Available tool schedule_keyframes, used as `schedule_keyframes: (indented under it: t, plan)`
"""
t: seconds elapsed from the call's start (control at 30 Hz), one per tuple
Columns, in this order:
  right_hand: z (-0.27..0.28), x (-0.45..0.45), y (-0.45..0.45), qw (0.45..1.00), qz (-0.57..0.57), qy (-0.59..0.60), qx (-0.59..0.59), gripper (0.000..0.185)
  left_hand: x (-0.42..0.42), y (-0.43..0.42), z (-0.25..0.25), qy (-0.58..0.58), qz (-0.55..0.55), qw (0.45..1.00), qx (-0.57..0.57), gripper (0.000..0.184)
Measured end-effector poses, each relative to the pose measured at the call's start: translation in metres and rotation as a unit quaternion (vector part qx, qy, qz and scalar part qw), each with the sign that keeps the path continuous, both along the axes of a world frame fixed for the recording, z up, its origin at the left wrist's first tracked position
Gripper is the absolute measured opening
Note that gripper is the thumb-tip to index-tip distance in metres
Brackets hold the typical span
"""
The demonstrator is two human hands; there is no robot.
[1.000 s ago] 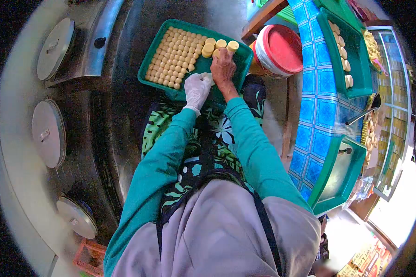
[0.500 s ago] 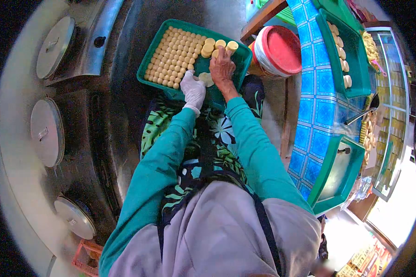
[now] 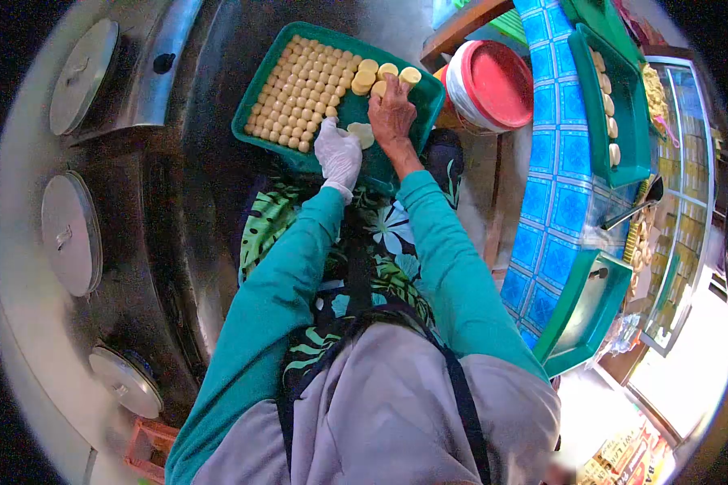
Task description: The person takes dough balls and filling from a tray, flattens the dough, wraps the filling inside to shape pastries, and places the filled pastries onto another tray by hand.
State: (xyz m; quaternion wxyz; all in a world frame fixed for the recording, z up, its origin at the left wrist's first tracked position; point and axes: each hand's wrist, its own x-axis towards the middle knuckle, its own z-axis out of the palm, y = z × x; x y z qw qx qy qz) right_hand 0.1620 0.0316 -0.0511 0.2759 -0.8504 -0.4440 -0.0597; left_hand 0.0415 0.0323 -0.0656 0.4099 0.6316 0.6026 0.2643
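Observation:
A green tray (image 3: 255, 139) lies across my lap, its left part filled with rows of small round dough balls (image 3: 299, 89). Stacks of flat yellow dough discs (image 3: 366, 71) stand at its right. My left hand (image 3: 337, 153), in a white glove, is closed at the lower edge of the rows; what its fingertips hold is too small to make out. A thin pale dough piece (image 3: 361, 134) lies between my hands. My bare right hand (image 3: 392, 117) reaches onto the disc stacks, its fingertips closed around a disc that they partly hide.
A red-lidded bucket (image 3: 497, 85) stands right of the tray. Beyond it, a blue-checked table (image 3: 554, 153) bears a green tray of oval dough pieces (image 3: 612, 128) and another green tray (image 3: 615, 303). Round metal lids (image 3: 71, 233) line the dark surface at left.
My left hand has moved off the pale dough piece, up and left to the edge of the dough balls. My right hand stays at the disc stacks. The view has shifted slightly.

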Motion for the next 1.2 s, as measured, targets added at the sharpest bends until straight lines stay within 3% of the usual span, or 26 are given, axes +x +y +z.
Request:
schedule_keyframes:
  t: [0.13,0.53,1.2]
  plan:
    - [0.003,-0.002,-0.004,1.000,-0.007,0.018,0.011,0.043,-0.004,-0.004,0.027,-0.036,0.004,0.999,-0.019,0.043]
    - [-0.009,0.000,-0.001,0.997,0.004,0.027,0.066,0.042,-0.004,0.002,0.014,-0.011,0.001,1.000,0.009,0.033]
    - [-0.010,0.005,0.001,0.999,0.033,0.020,-0.001,0.048,-0.007,0.006,-0.005,-0.021,-0.020,1.000,0.000,0.024]
